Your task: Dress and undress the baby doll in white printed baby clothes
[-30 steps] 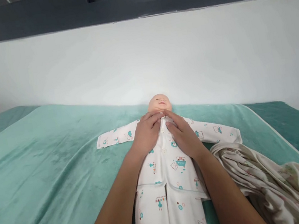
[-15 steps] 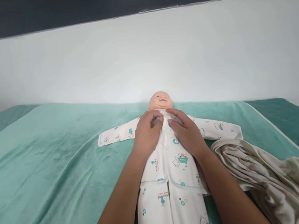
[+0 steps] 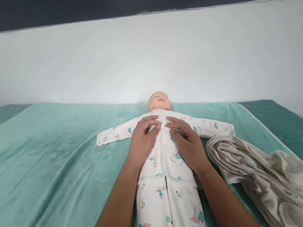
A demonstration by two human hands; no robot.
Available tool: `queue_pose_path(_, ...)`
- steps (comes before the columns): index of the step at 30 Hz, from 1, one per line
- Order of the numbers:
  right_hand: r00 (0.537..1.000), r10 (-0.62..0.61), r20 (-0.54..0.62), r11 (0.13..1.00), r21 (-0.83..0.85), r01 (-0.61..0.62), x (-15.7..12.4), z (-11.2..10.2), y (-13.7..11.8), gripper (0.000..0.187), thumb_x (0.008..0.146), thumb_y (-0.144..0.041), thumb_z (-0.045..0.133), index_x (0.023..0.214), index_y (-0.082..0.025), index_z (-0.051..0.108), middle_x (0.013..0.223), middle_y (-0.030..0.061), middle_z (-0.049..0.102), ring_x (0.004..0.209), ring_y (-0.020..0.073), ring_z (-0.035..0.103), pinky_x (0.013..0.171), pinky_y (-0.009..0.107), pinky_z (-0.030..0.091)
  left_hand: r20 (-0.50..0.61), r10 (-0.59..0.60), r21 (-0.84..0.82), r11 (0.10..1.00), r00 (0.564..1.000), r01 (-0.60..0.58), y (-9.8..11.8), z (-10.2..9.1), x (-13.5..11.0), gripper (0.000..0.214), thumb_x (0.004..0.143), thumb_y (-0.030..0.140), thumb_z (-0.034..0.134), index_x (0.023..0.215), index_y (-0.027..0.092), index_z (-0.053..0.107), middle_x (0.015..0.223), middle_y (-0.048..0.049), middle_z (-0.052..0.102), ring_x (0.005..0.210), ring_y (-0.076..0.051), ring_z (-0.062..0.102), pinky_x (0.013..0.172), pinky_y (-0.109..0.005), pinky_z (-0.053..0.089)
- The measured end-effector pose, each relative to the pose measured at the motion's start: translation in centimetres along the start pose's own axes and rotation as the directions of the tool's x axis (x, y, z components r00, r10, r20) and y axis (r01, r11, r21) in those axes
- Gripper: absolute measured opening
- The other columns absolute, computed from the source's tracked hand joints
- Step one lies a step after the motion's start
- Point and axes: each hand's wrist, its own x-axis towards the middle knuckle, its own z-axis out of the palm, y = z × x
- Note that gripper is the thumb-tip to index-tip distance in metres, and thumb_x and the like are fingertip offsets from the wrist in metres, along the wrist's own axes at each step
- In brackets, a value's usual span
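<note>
A baby doll (image 3: 159, 101) lies on its back, dressed in a white printed jacket (image 3: 149, 168) and matching trousers (image 3: 168, 215). Both sleeves stretch out sideways. On the doll's chest, my left hand (image 3: 143, 136) pinches the jacket's front edge between thumb and fingers, just beside the middle opening. Across from it, my right hand (image 3: 186, 138) has its bent fingertips on the other front edge near the same spot. The fingertips of both hands almost meet at a button on the upper chest. A lower button shows below them.
Under the doll spreads a light green blanket (image 3: 57, 175) over a darker green cover (image 3: 296, 131). A crumpled cream cloth (image 3: 279, 181) lies to the right, by the doll's sleeve. Behind stands a white wall (image 3: 141, 53) with a dark band above.
Both hands have moved from the collar a little down the jacket's front, toward a lower button. The view has shifted slightly to the right.
</note>
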Motion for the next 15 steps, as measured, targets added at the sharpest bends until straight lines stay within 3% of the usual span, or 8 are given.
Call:
queue_pose_path(10, 0.995, -0.097, 0.008, 0.990, -0.099, 0.098, 0.20, -0.17, 0.25, 0.027, 0.090, -0.020, 0.052, 0.094, -0.029, 0.077, 0.130, 0.0018, 0.068, 0.125, 0.0232, 0.059, 0.109, 0.046, 0.044, -0.019, -0.001, -0.023, 1.000, 1.000, 0.001, 0.12, 0.05, -0.24, 0.012, 0.087, 0.026, 0.065, 0.090, 0.025, 0.076, 0.128, -0.0013, 0.069, 0.120, -0.022, 0.061, 0.095, -0.035, 0.048)
queue_pose_path(15, 0.995, -0.096, 0.010, 0.992, -0.084, 0.096, 0.30, -0.14, 0.22, 0.027, 0.091, -0.020, 0.050, 0.093, -0.028, 0.076, 0.129, 0.0009, 0.068, 0.125, 0.0222, 0.059, 0.110, 0.044, 0.042, -0.008, 0.011, 0.009, 1.000, 1.000, -0.011, 0.25, -0.03, -0.33, 0.022, 0.087, 0.018, 0.058, 0.093, 0.028, 0.077, 0.130, 0.0002, 0.068, 0.123, -0.021, 0.059, 0.099, -0.036, 0.048)
